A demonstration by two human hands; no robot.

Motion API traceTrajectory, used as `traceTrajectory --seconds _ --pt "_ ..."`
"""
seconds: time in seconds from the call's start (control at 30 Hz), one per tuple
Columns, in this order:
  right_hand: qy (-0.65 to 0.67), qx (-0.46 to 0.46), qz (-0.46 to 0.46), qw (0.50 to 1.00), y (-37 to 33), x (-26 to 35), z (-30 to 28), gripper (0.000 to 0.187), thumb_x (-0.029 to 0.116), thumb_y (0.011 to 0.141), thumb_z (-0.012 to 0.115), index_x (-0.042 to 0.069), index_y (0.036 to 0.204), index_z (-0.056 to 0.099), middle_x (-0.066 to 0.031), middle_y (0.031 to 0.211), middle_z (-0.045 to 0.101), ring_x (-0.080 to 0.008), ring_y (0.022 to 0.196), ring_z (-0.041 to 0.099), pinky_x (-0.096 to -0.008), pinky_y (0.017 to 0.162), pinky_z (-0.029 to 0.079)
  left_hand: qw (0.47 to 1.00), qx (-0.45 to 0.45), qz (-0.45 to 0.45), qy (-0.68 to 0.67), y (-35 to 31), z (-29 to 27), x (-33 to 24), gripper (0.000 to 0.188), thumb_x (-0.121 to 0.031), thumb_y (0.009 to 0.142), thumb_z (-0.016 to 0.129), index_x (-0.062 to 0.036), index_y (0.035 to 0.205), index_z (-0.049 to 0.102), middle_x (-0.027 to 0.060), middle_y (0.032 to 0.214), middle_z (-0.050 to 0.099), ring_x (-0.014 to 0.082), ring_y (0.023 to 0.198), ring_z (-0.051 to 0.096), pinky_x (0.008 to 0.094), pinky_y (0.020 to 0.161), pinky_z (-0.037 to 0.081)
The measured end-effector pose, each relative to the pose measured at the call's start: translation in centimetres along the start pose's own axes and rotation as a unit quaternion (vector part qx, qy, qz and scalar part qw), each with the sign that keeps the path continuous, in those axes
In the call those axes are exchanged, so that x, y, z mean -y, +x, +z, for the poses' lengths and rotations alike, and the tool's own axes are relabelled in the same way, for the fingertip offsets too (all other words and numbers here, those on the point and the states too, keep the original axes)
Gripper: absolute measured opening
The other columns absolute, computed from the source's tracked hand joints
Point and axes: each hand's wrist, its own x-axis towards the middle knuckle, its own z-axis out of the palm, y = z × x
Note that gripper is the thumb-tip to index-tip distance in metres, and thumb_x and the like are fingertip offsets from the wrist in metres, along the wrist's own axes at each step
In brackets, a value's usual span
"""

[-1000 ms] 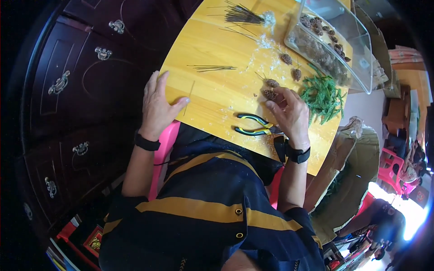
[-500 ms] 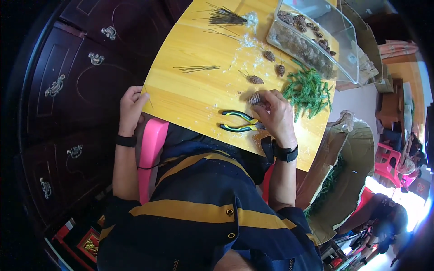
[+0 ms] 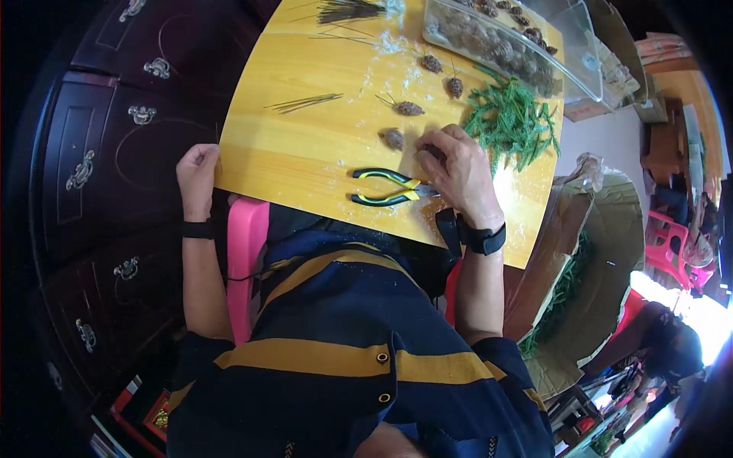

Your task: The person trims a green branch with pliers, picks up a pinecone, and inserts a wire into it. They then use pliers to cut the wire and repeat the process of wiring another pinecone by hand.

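Note:
My left hand [image 3: 197,177] is off the table's left edge, thumb and fingers pinched on a thin dark wire [image 3: 218,145]. Over the near right part of the table, my right hand [image 3: 458,169] curls its fingers around a brown pine cone [image 3: 434,151], mostly hidden by them. Just left of those fingers a loose pine cone [image 3: 392,139] lies on the wood. Farther back lie a wired pine cone [image 3: 410,109] and two more, one being a pine cone [image 3: 455,88] close to the greenery. Pliers [image 3: 388,188] with black and yellow handles rest below my right hand, jaw tips toward it.
Green artificial sprigs [image 3: 511,118] are heaped at the table's right. Behind them stands a clear plastic bin [image 3: 489,38] of pine cones. Loose wires [image 3: 304,102] and a wire bundle [image 3: 347,11] lie left. A cardboard box [image 3: 611,229] stands right, dark drawers [image 3: 114,153] left.
The whole view has shifted, moving the table up and left. The pine cone that was at my right fingertips now lies apart, left of them. My left hand's fingers have closed more tightly.

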Motion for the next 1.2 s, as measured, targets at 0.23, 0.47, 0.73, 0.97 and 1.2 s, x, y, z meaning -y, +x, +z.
traceTrajectory --seconds 0.23,0.47,0.73,0.97,1.2 --pt "0.166 -0.028 0.027 0.985 -0.1 -0.1 -1.0 0.025 0.005 0.087 0.073 0.004 0.111 0.066 -0.0071 0.096 0.067 -0.0148 0.085 0.067 -0.0288 0.071 0.053 0.999 0.008 0.001 -0.04 0.8 -0.2 0.1 0.014 -0.009 0.098 0.062 0.0018 0.1 0.07 -0.0009 0.092 0.067 0.0074 0.085 0.06 0.0209 0.078 0.047" --pt "0.549 0.033 0.093 0.83 -1.0 0.3 -0.7 0.041 0.006 0.088 0.076 0.004 0.125 0.058 -0.0022 0.102 0.067 -0.0114 0.094 0.065 -0.0259 0.083 0.054 0.973 -0.039 0.224 0.041 -3.9 4.0 -10.7 0.009 -0.007 0.096 0.062 0.0003 0.097 0.066 -0.0007 0.084 0.064 0.0057 0.077 0.059 0.0234 0.069 0.047" --pt "0.555 0.062 0.119 0.821 -1.2 1.3 -0.6 0.043 0.003 0.084 0.078 0.002 0.124 0.062 -0.0032 0.105 0.069 -0.0109 0.097 0.066 -0.0239 0.084 0.055 0.88 0.223 0.413 0.07 -10.4 16.0 -16.0 0.013 0.001 0.079 0.065 -0.0075 0.084 0.057 0.0066 0.068 0.06 0.025 0.061 0.062 0.036 0.056 0.049" --pt "0.567 0.04 0.126 0.813 -1.2 0.3 -0.8 0.043 0.002 0.084 0.079 0.002 0.124 0.063 -0.0007 0.101 0.068 -0.0076 0.094 0.064 -0.0231 0.083 0.055 0.856 0.208 0.467 0.081 -9.2 19.2 -16.7 0.019 0.002 0.074 0.069 -0.0095 0.082 0.055 0.0062 0.067 0.059 0.0276 0.061 0.062 0.0385 0.054 0.047" --pt "0.562 0.029 0.138 0.815 -1.1 0.1 -0.7 0.039 0.002 0.085 0.078 0.001 0.12 0.062 -0.0006 0.1 0.068 -0.0066 0.09 0.064 -0.0231 0.083 0.055 0.858 0.238 0.45 0.068 -8.9 20.4 -16.5 0.018 0.001 0.075 0.068 -0.0097 0.082 0.055 0.006 0.064 0.058 0.0279 0.061 0.062 0.039 0.054 0.047"
